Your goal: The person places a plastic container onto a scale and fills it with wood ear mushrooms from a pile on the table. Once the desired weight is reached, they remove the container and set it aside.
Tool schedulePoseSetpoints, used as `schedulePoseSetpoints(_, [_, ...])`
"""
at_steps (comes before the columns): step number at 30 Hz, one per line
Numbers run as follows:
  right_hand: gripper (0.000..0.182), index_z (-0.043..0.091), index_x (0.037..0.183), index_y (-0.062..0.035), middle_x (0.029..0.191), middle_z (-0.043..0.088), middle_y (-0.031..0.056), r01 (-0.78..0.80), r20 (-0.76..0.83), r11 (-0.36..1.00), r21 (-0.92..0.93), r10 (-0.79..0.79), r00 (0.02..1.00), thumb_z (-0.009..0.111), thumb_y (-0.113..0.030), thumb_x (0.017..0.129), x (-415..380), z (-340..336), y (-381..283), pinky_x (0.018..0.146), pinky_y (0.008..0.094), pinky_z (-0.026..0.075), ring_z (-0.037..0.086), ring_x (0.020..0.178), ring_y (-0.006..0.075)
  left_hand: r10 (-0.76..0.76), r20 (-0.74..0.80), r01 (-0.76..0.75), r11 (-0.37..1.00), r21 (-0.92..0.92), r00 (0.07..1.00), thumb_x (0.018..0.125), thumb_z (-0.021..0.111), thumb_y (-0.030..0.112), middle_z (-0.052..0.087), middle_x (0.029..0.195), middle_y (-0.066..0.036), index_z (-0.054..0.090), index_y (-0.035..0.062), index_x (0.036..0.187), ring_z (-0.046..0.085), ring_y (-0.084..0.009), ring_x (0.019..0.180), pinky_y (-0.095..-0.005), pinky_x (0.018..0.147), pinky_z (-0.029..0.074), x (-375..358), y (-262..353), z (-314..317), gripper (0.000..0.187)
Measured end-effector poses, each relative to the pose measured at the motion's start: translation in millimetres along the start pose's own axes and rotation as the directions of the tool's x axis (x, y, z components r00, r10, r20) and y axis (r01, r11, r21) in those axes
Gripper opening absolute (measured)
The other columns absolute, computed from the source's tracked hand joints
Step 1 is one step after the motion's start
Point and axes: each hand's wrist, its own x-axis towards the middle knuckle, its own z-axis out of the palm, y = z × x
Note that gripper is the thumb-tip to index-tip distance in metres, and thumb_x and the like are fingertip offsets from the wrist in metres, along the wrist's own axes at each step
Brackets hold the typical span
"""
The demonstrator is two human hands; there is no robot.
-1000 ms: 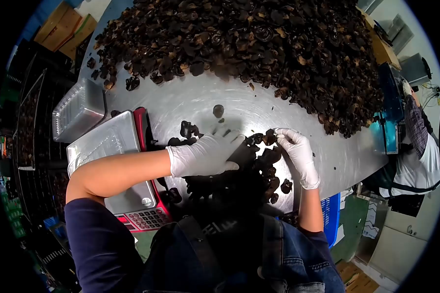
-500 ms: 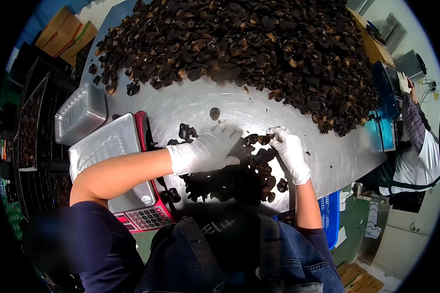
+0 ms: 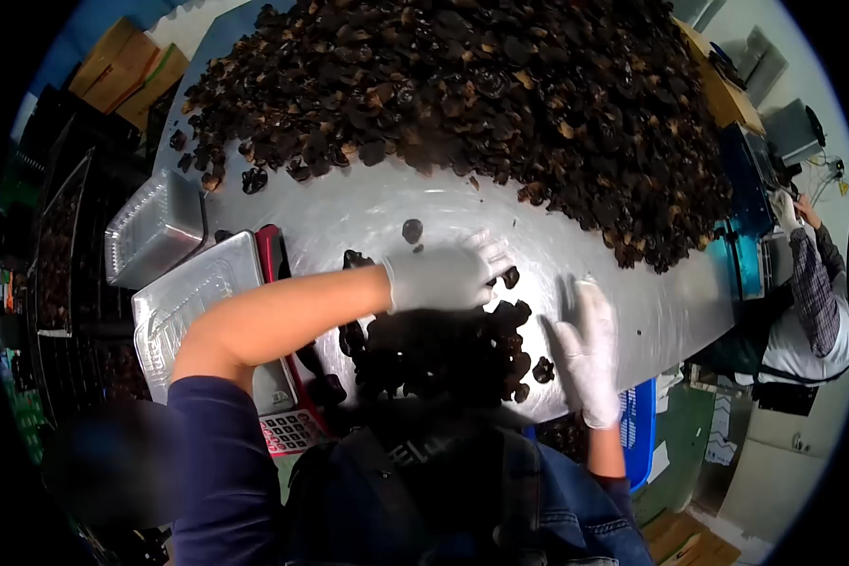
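Observation:
My left hand (image 3: 448, 274), in a white glove, reaches across the near side of the metal table with its fingers stretched out. A dark wood ear mushroom piece (image 3: 510, 277) lies right by its fingertips. Below that hand spreads a small heap of wood ear mushrooms (image 3: 509, 344), partly in deep shadow. My right hand (image 3: 592, 354), gloved too, is open at the right of the small heap, thumb apart from the fingers and holding nothing. One loose mushroom piece (image 3: 542, 370) sits between it and the heap.
A large mushroom pile (image 3: 481, 104) covers the table's (image 3: 330, 203) far side. Left are a red scale (image 3: 292, 429) bearing a clear tray (image 3: 198, 283) and stacked clear containers (image 3: 156, 231). A blue basket (image 3: 640, 434) stands lower right. Another person (image 3: 807, 302) works at far right.
My left hand has moved right, over the far edge of the small heap. My right hand has drawn back toward me and right, away from the mushroom pieces, and opened.

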Motion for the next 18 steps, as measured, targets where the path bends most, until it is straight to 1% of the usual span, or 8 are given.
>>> schedulePoseSetpoints(1, [0.072, 0.04, 0.146, -0.0009, 0.149, 0.038, 0.0217, 0.068, 0.051, 0.998, 0.002, -0.068, 0.996, 0.072, -0.022, 0.085, 10.6, 20.7, -8.2, 0.117, 0.0423, 0.026, 0.033, 0.141, 0.035, -0.005, 0.027, 0.005, 1.0, -0.013, 1.0, 0.094, 0.053, 0.029, 0.037, 0.15, -0.026, 0.038, 0.0026, 0.146, 0.029, -0.0514, 0.139, -0.0522, 0.113, 0.033, -3.4, 8.3, -2.5, 0.06])
schedulePoseSetpoints(2, [0.075, 0.037, 0.147, -0.0008, 0.152, 0.035, 0.022, 0.175, 0.204, 0.984, -0.028, -0.165, 0.965, 0.073, -0.025, 0.085, 13.8, 40.8, -8.6, 0.118, 0.0456, 0.022, 0.029, 0.144, 0.0358, 0.02, 0.363, -0.079, 0.986, 0.149, 0.932, 0.095, 0.052, 0.038, 0.03, 0.154, -0.025, 0.036, 0.0011, 0.147, 0.023, -0.0507, 0.142, -0.0533, 0.112, 0.033, 0.0, 13.4, -8.7, 0.066])
schedulePoseSetpoints(3, [0.079, 0.035, 0.149, -0.0008, 0.154, 0.031, 0.0224, 0.28, 0.355, 0.959, -0.044, -0.247, 0.902, 0.073, -0.028, 0.085, 11.4, 54.3, -9.1, 0.119, 0.0488, 0.018, 0.025, 0.146, 0.0367, -0.082, 0.276, 0.064, 0.995, 0.075, 0.958, 0.096, 0.051, 0.046, 0.024, 0.157, -0.024, 0.033, -0.0007, 0.148, 0.02, -0.0473, 0.145, -0.0534, 0.115, 0.029, -13.9, 28.6, -6.3, 0.072])
schedulePoseSetpoints(5, [0.069, 0.046, 0.142, -0.002, 0.146, 0.045, 0.019, 0.318, 0.453, 0.948, 0.031, -0.297, 0.84, 0.072, -0.034, 0.086, 15.7, 40.5, -21.9, 0.118, 0.0533, 0.02, 0.042, 0.137, 0.0315, -0.109, 0.427, 0.092, 0.994, 0.059, 0.898, 0.096, 0.047, 0.055, 0.023, 0.156, -0.024, 0.029, -0.0006, 0.15, 0.017, -0.0412, 0.147, -0.0547, 0.118, 0.02, -31.7, 44.0, -14.8, 0.08])
schedulePoseSetpoints(7, [0.046, 0.063, 0.126, -0.0076, 0.126, 0.064, 0.0138, 0.269, 0.554, 0.951, 0.154, -0.308, 0.773, 0.069, -0.033, 0.088, 62.4, 18.3, -26.6, 0.113, 0.0492, 0.031, 0.059, 0.12, 0.0298, -0.061, 0.407, 0.032, 0.997, 0.077, 0.911, 0.096, 0.045, 0.057, 0.025, 0.155, -0.024, 0.029, 0.0017, 0.151, 0.018, -0.041, 0.147, -0.0543, 0.117, 0.021, -43.3, 46.6, -21.8, 0.079])
schedulePoseSetpoints(9, [0.023, 0.072, 0.108, -0.0088, 0.112, 0.07, 0.0143, -0.018, 0.356, 0.975, 0.22, -0.063, 0.932, 0.064, -0.023, 0.092, 105.1, 26.3, -50.9, 0.093, 0.0363, 0.05, 0.066, 0.104, 0.0305, -0.043, 0.27, 0.038, 0.999, 0.022, 0.962, 0.096, 0.047, 0.055, 0.03, 0.153, -0.023, 0.035, 0.0025, 0.147, 0.024, -0.0407, 0.144, -0.0544, 0.115, 0.025, -47.9, 37.1, -9.3, 0.074])
schedulePoseSetpoints(12, [0.033, 0.064, 0.123, -0.006, 0.131, 0.061, 0.0164, 0.576, 0.04, 0.815, 0.067, -0.579, 0.815, 0.06, -0.014, 0.091, 169.9, 99.5, -28.3, 0.107, 0.0392, 0.041, 0.056, 0.122, 0.0334, -0.006, 0.022, 0.005, 1.0, 0.019, 1.0, 0.094, 0.055, 0.049, 0.044, 0.138, -0.02, 0.046, 0.0004, 0.132, 0.037, -0.0384, 0.132, -0.0503, 0.112, 0.03, -39.7, 28.5, -7.4, 0.062])
schedulePoseSetpoints(18, [0.063, 0.03, 0.15, -0.0014, 0.156, 0.032, 0.0176, 0.618, 0.332, 0.728, -0.298, -0.528, 0.782, 0.052, -0.027, 0.097, 174.0, 114.5, -4.2, 0.119, 0.0477, 0.02, 0.028, 0.146, 0.0306, -0.004, -0.016, 0.004, 1.0, 0.003, 1.0, 0.093, 0.058, 0.047, 0.044, 0.133, -0.021, 0.046, -0.0022, 0.128, 0.038, -0.0386, 0.132, -0.0484, 0.113, 0.031, -44.6, 23.0, -24.3, 0.061])
